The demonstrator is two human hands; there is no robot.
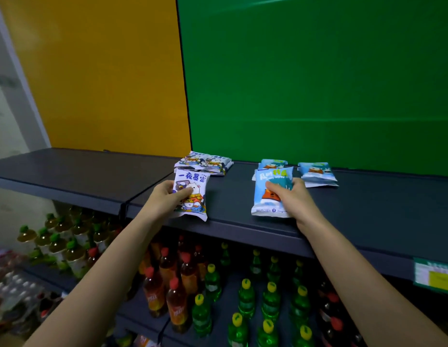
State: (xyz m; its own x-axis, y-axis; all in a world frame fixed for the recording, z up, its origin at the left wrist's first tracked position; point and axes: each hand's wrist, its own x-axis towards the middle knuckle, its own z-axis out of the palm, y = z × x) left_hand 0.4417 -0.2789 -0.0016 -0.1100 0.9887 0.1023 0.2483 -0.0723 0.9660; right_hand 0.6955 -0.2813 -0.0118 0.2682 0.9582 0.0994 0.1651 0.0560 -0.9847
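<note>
My left hand (pixel 165 197) grips a white snack packet with cartoon figures and blue lettering (pixel 196 194), held over the front of the dark shelf (pixel 368 209). My right hand (pixel 291 196) grips a light blue snack packet (pixel 266 204), thumb across its face, its lower end near the shelf's front edge. Behind the white packet lies a small pile of the same white packets (pixel 204 162). More blue packets lie at the back: one (pixel 273 163) behind the held one and a small stack (pixel 316 172) to its right.
A yellow panel (pixel 105 71) and a green panel (pixel 318 71) back the shelf. Below it stand several bottles: amber ones with red caps (pixel 175 291), green ones with yellow caps (pixel 270 299), tea bottles with green caps (pixel 57 244). A price label (pixel 434 274) hangs on the shelf edge.
</note>
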